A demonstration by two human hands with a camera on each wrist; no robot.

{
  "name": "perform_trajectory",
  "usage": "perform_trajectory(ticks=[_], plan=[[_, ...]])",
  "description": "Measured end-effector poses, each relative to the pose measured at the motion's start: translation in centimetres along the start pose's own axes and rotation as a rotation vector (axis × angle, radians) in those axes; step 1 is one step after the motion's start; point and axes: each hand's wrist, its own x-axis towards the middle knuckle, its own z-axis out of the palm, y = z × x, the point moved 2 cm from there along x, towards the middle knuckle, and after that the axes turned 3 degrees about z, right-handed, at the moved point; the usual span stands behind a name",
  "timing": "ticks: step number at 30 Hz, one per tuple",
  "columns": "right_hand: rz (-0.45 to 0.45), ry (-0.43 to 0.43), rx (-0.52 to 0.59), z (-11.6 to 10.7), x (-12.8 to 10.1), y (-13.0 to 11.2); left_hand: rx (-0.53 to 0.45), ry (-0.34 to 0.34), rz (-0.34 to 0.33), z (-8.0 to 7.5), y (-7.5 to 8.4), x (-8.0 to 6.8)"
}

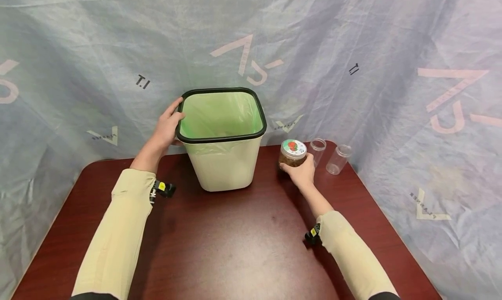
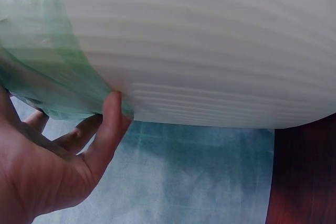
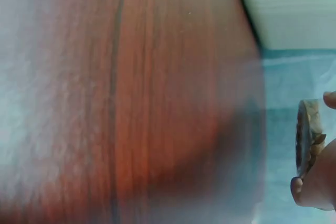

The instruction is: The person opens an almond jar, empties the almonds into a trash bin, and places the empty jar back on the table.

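A cream trash bin (image 1: 223,165) with a black rim and a pale green liner (image 1: 219,110) stands toward the back of the table. My left hand (image 1: 168,125) grips its rim at the left side; in the left wrist view, the fingers (image 2: 107,124) reach up against the liner's folded edge. Right of the bin, my right hand (image 1: 302,171) holds a clear jar (image 1: 293,154) with brown contents and a red and green picture on its lid. In the right wrist view, the jar (image 3: 310,135) sits between thumb and fingers.
Two clear, lidless jars stand at the table's back right edge: one jar (image 1: 317,150) just behind my right hand, another jar (image 1: 339,159) farther right. The dark red table (image 1: 235,243) meets a grey printed curtain (image 1: 164,43) at the back and sides.
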Motion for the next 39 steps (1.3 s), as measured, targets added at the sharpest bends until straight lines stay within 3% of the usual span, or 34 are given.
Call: perform_trajectory(ticks=[9, 22, 33, 39], plan=[[-0.085, -0.018, 0.023, -2.1, -1.4, -2.4, -0.001, -0.01, -0.014, 0.1, 1.1, -0.6], [-0.302, -0.093, 0.113, -4.6, -4.4, -7.4, 0.019, -0.003, -0.006, -0.8, 0.1, -0.2], [-0.376, -0.184, 0.194, -6.6, -7.1, -11.0, 0.04, -0.049, 0.011, -0.6, 0.2, -1.0], [-0.416, -0.224, 0.223, -7.8, -9.4, -13.9, 0.02, -0.039, 0.012, -1.1, -0.2, -2.5]])
